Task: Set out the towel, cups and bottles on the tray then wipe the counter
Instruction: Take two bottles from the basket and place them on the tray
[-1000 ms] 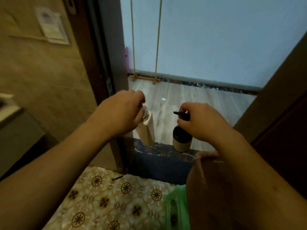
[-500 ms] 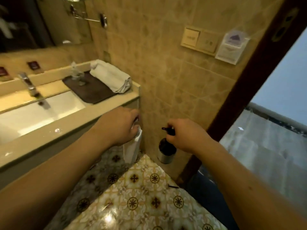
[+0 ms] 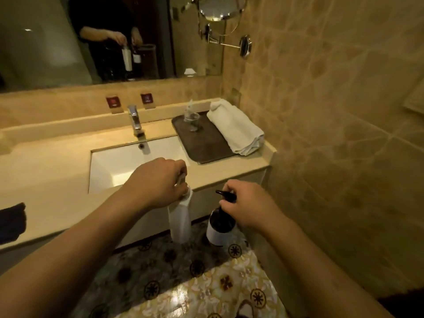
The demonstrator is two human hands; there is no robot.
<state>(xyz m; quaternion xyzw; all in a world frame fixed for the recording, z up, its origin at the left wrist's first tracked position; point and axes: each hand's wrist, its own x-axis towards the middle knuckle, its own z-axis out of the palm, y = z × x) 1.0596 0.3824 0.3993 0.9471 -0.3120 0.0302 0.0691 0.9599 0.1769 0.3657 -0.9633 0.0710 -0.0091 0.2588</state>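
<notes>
My left hand (image 3: 158,182) grips the pump top of a tall white bottle (image 3: 181,221), which hangs in front of the counter edge. My right hand (image 3: 247,207) holds the black pump of a dark bottle with a white label (image 3: 220,228), also below counter height. On the counter's right end lies a dark brown tray (image 3: 206,145). A folded white towel (image 3: 236,128) rests along the tray's right side. A clear glass cup (image 3: 192,120) with plastic wrap stands at the tray's back.
A white sink (image 3: 128,161) with a chrome faucet (image 3: 135,120) sits mid-counter. A dark cloth (image 3: 11,222) lies at the counter's left front edge. A tiled wall bounds the right. A mirror and a round swing-arm mirror (image 3: 220,8) hang above. The floor is patterned tile.
My view has swung left from the doorway to face the sink counter. Both hands have kept hold of their bottles and now hang just in front of the counter edge.
</notes>
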